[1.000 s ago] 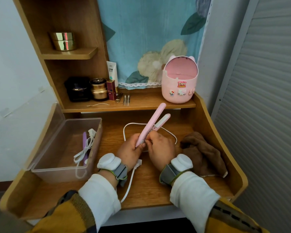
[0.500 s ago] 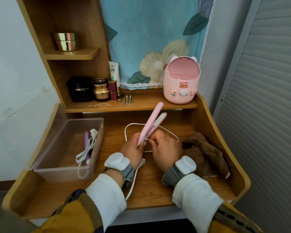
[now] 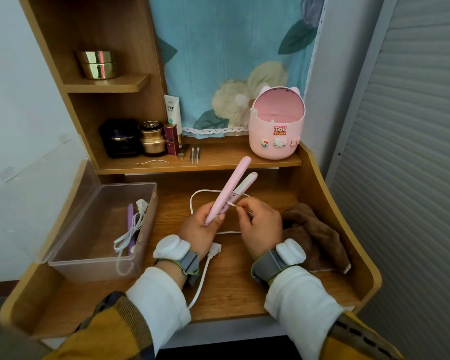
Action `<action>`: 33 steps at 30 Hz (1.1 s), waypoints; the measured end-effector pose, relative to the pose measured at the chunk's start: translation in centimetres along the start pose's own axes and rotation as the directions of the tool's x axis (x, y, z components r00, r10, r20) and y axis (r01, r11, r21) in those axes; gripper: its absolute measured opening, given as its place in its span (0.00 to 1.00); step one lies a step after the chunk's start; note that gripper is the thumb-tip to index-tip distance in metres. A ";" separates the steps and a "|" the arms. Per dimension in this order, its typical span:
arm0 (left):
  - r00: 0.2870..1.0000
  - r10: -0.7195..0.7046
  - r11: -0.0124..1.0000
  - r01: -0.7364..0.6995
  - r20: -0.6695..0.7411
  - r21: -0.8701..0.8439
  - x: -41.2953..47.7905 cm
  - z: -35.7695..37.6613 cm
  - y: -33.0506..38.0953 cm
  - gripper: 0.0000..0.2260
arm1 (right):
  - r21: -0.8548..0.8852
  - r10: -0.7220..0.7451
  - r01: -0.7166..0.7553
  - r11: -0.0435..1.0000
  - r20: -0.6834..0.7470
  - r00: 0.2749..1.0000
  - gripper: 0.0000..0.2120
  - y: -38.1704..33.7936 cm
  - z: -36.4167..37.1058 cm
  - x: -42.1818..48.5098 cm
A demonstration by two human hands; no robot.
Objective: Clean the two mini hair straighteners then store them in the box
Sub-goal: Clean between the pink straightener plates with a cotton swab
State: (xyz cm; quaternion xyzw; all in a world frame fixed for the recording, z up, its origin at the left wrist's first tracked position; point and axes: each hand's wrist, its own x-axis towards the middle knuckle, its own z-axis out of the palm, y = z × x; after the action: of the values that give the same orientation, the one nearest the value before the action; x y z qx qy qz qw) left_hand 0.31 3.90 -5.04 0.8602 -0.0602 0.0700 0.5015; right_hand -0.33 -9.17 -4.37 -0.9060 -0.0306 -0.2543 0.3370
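My left hand (image 3: 199, 228) grips the handle end of a pink mini hair straightener (image 3: 231, 189), which tilts up and to the right with its plates apart. My right hand (image 3: 260, 224) pinches a thin cotton swab (image 3: 233, 204) whose tip touches the inside of the straightener near the hinge. Its white cord (image 3: 202, 279) loops over the desk and runs off the front edge, plug lying by my left wrist. A purple mini straightener (image 3: 130, 224) with a coiled white cord lies inside the clear plastic box (image 3: 99, 266) at the left.
A brown cloth (image 3: 315, 237) lies bunched on the desk at the right. On the shelf behind stand a pink desktop bin (image 3: 276, 126), two cotton swabs (image 3: 195, 154), jars and tubes. The box's lid (image 3: 86, 178) stands open at its left.
The straightener's plates have spread slightly wider and my right hand has drawn back a little, the swab now showing at the hinge. The camera view shifted slightly.
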 end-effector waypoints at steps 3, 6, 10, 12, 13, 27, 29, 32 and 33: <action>1.000 -0.007 1.000 0.007 0.012 -0.012 -0.1 0.0 0.1 0.15 | -0.012 0.004 -0.004 1.000 -0.005 1.000 0.06 0.0 0.2 0.1; 1.000 -0.012 1.000 0.012 0.000 -0.026 -0.2 -0.1 0.3 0.15 | -0.015 0.101 -0.103 0.995 -0.079 0.992 0.06 0.3 -0.1 0.2; 1.000 -0.007 0.999 0.007 -0.008 -0.042 -0.2 -0.2 0.2 0.15 | 0.008 0.145 -0.145 0.989 -0.056 0.988 0.06 0.4 -0.5 0.4; 1.000 -0.009 0.999 0.009 0.000 -0.042 -0.2 -0.2 0.2 0.15 | 0.016 0.147 -0.147 0.989 -0.023 0.989 0.06 0.4 -0.5 0.5; 1.000 -0.010 0.999 0.010 0.004 -0.042 -0.1 -0.2 0.1 0.15 | 0.022 0.147 -0.146 0.989 -0.030 0.989 0.06 0.5 -0.5 0.5; 1.000 0.001 1.000 -0.001 -0.022 -0.026 -0.2 -0.1 0.0 0.15 | 0.015 0.075 -0.074 0.997 -0.062 0.995 0.07 0.4 -0.5 0.1; 1.000 0.001 1.000 -0.001 -0.012 -0.012 -0.2 -0.1 0.0 0.15 | -0.030 0.100 -0.102 0.994 -0.057 0.993 0.07 0.4 -0.4 0.2; 1.000 0.006 1.000 -0.006 -0.004 -0.002 -0.2 -0.1 -0.1 0.16 | -0.034 0.186 -0.189 0.981 -0.090 0.978 0.07 0.4 -0.5 0.3; 1.000 0.006 1.000 -0.006 -0.004 -0.004 -0.2 -0.1 -0.1 0.16 | -0.028 0.189 -0.192 0.981 -0.094 0.978 0.08 0.4 -0.5 0.4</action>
State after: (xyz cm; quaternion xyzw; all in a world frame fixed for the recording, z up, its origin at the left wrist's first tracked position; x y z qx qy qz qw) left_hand 0.12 4.03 -5.11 0.8589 -0.0617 0.0732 0.5031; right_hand -0.14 -9.82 -4.13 -0.8983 0.0764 -0.2622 0.3443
